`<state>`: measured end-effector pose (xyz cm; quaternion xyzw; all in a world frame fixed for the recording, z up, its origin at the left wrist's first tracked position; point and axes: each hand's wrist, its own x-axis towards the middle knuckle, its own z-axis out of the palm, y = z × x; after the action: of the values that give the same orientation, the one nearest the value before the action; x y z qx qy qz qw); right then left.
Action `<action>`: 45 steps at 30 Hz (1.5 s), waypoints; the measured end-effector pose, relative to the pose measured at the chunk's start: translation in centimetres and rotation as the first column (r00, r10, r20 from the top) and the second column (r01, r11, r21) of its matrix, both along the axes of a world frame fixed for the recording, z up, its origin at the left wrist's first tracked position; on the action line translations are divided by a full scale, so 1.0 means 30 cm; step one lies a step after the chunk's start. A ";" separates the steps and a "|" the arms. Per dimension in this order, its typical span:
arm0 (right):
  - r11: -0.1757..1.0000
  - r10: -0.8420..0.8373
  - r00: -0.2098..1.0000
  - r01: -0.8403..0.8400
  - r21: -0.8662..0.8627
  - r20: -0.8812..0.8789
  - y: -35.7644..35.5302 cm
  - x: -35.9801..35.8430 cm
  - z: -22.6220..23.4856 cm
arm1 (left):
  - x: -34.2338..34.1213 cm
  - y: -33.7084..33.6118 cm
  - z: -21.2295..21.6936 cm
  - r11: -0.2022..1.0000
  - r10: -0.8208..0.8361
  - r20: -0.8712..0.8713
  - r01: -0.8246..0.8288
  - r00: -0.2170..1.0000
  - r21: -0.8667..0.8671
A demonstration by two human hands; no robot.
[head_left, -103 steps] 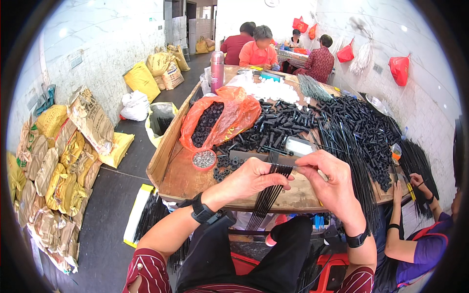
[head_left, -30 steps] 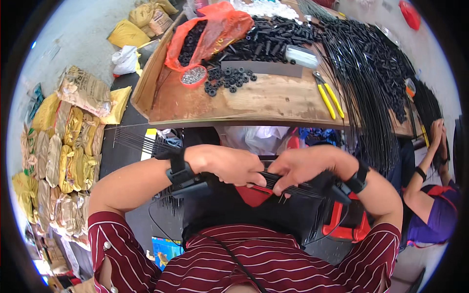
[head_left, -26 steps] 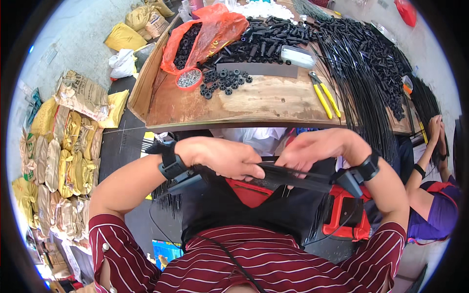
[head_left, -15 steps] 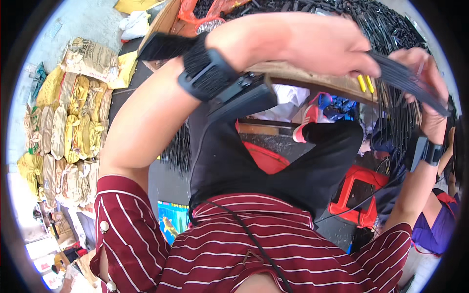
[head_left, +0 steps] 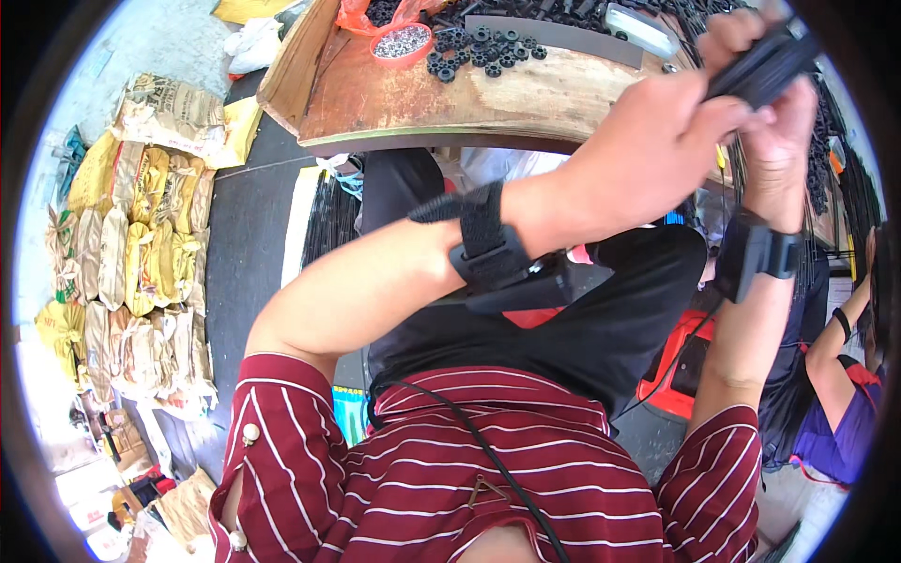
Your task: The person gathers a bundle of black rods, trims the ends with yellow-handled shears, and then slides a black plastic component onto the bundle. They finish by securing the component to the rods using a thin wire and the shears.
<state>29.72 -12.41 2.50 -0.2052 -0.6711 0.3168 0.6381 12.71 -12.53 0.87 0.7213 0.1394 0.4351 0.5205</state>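
Note:
A bundle of thin black strips (head_left: 762, 68) is held up at the upper right, tilted with its far end up and to the right. My left hand (head_left: 662, 127) is closed round its lower left end. My right hand (head_left: 784, 117) grips the same bundle, with fingers showing behind and above it and the wrist below. The strips' kind cannot be made out. Both wrists carry black strapped devices. Part of the bundle's far end runs into the dark rim of the view.
A worn wooden table (head_left: 394, 108) holds a red bowl (head_left: 402, 45) of small metal pieces, black round parts (head_left: 483, 49), a grey flat bar (head_left: 554, 39) and a clear plastic box (head_left: 641, 28). Wrapped yellow-brown packages (head_left: 141, 253) are stacked at left. A co-worker's arm (head_left: 831, 352) shows at right.
The bundle has swung from sloping down to the right to pointing up to the right. My left forearm has moved down and right, off the tabletop; my right hand has risen slightly.

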 end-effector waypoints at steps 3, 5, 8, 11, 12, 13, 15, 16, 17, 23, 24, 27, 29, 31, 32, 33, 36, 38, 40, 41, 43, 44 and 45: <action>0.760 0.107 0.961 -0.245 -0.602 -0.256 0.062 0.162 -0.140 | 0.015 -0.015 -0.142 0.933 -0.072 0.067 0.091 0.995 -0.347; 0.555 0.362 0.841 -0.540 -0.632 -0.401 0.043 0.016 -0.116 | -0.045 -0.041 -0.173 0.940 -0.054 0.046 0.066 0.997 -0.336; 0.535 -0.005 0.955 -0.247 -0.808 -0.295 0.010 -0.092 -0.267 | -0.071 -0.036 -0.293 0.841 -0.027 0.022 0.034 0.999 -0.540; 0.616 -0.079 0.916 -0.265 -0.742 -0.392 -0.006 -0.094 -0.375 | -0.076 -0.029 -0.331 0.826 -0.006 -0.015 -0.004 1.000 -0.563; 0.687 -0.023 0.939 -0.234 -0.688 -0.342 -0.020 -0.129 -0.350 | -0.098 -0.031 -0.328 0.816 0.014 0.001 -0.011 1.000 -0.578; 0.664 -0.005 0.947 -0.237 -0.709 -0.321 -0.030 -0.191 -0.302 | -0.140 -0.026 -0.330 0.821 0.042 -0.018 -0.045 0.999 -0.568; 0.680 -0.108 0.972 -0.082 -0.728 -0.211 -0.078 -0.211 -0.282 | -0.150 -0.040 -0.318 0.829 0.021 -0.026 -0.033 0.999 -0.558; 0.706 -0.148 0.961 -0.062 -0.705 -0.233 -0.087 -0.232 -0.285 | -0.154 -0.039 -0.327 0.836 0.018 -0.019 -0.026 1.000 -0.549; 0.729 -0.195 0.948 -0.033 -0.683 -0.253 -0.100 -0.247 -0.281 | -0.148 -0.040 -0.335 0.825 -0.012 -0.002 0.008 1.000 -0.565; 0.790 -0.343 0.934 0.227 -0.569 -0.103 -0.066 -0.354 -0.275 | -0.140 -0.026 -0.282 0.907 -0.012 -0.096 -0.029 0.995 -0.420; 0.790 -0.343 0.934 0.230 -0.568 -0.100 -0.064 -0.346 -0.293 | -0.151 -0.002 -0.271 0.918 -0.096 -0.172 0.020 0.980 -0.397; 0.777 -0.363 0.920 0.210 -0.594 -0.149 -0.058 -0.341 -0.300 | -0.209 0.092 -0.243 0.907 -0.230 -0.345 0.071 0.910 -0.415; 0.716 -0.442 0.864 0.179 -0.675 -0.240 -0.071 -0.341 -0.282 | -0.269 0.139 -0.167 0.965 -0.243 -0.726 0.235 0.643 -0.115; 0.741 -0.424 0.887 0.223 -0.634 -0.184 -0.063 -0.331 -0.278 | -0.295 0.156 -0.175 0.969 -0.207 -0.472 0.114 0.857 -0.217; 0.759 -0.384 0.893 0.162 -0.631 -0.233 -0.061 -0.332 -0.275 | -0.282 0.151 -0.152 0.949 -0.169 -0.300 0.073 0.939 -0.307; 0.774 -0.345 0.895 0.102 -0.625 -0.281 -0.058 -0.332 -0.274 | -0.268 0.151 -0.127 0.916 -0.107 -0.122 0.050 0.987 -0.398; 0.774 -0.298 0.916 0.067 -0.630 -0.270 -0.035 -0.362 -0.294 | -0.231 0.201 -0.166 0.709 -0.173 0.195 0.260 0.965 -0.656; 0.775 -0.268 0.934 0.064 -0.628 -0.237 -0.023 -0.364 -0.309 | -0.226 0.207 -0.165 0.670 -0.184 0.213 0.281 0.959 -0.687; 0.783 -0.242 0.942 0.050 -0.620 -0.231 -0.017 -0.361 -0.303 | -0.219 0.207 -0.168 0.609 -0.158 0.244 0.289 0.957 -0.739; 0.780 -0.250 0.940 0.055 -0.623 -0.231 -0.014 -0.364 -0.299 | -0.216 0.209 -0.180 0.614 -0.151 0.242 0.282 0.959 -0.737; 0.781 -0.262 0.936 0.061 -0.621 -0.237 -0.018 -0.364 -0.301 | -0.205 0.214 -0.212 0.564 -0.163 0.277 0.320 0.947 -0.761; 0.784 -0.274 0.930 0.070 -0.617 -0.244 -0.022 -0.359 -0.298 | -0.193 0.211 -0.210 0.560 -0.167 0.303 0.343 0.938 -0.754; 0.787 -0.286 0.925 0.078 -0.612 -0.250 -0.024 -0.355 -0.295 | -0.188 0.215 -0.218 0.540 -0.174 0.329 0.369 0.928 -0.756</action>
<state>19.09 -13.12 -6.36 -0.4024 -0.3988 0.4757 0.6729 7.09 -6.08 -5.66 0.3670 0.1502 0.3120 0.8634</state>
